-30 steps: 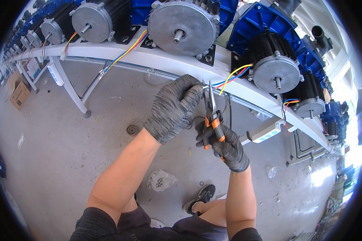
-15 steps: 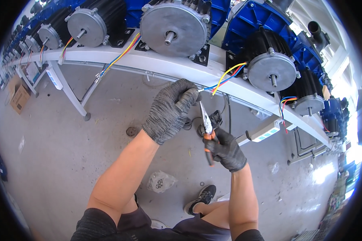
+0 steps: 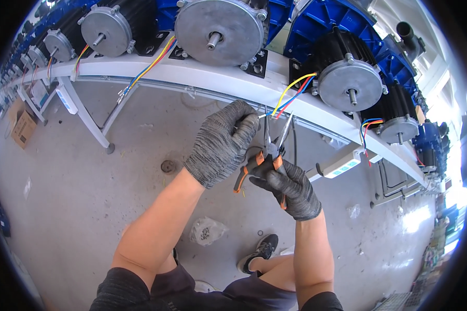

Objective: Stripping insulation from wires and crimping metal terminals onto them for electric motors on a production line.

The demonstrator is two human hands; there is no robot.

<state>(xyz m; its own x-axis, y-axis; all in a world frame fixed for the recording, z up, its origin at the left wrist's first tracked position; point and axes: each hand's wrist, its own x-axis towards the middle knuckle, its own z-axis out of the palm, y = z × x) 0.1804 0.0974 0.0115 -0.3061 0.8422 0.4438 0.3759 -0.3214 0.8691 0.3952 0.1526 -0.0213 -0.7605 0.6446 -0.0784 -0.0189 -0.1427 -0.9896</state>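
Note:
My left hand (image 3: 219, 142), in a grey knitted glove, is closed with thumb and fingertips pinching the pale end of a blue wire (image 3: 284, 108). In my gloved right hand (image 3: 293, 193) are long-nose pliers (image 3: 271, 149) with orange and black handles, gripped from below. Their jaws stand spread, tips upward, with the left tip close beside the blue wire. A yellow wire (image 3: 284, 92) and a red wire (image 3: 287, 105) hang loose nearby. All three come out of the left side of a black motor with a round grey end cover (image 3: 349, 85).
Other motors, such as a large one (image 3: 220, 33), line a white steel bench frame (image 3: 218, 79). Blue ribbed housings (image 3: 324, 26) stand behind. A power strip (image 3: 342, 165) is fixed below the bench. On the floor lie a plastic bag of small parts (image 3: 207, 231) and a cardboard box (image 3: 24, 126).
The pliers have opened, and their handles have spread apart in my right hand. They have turned more upright, with the jaws nearer the wires. My left hand keeps its pinch almost in place.

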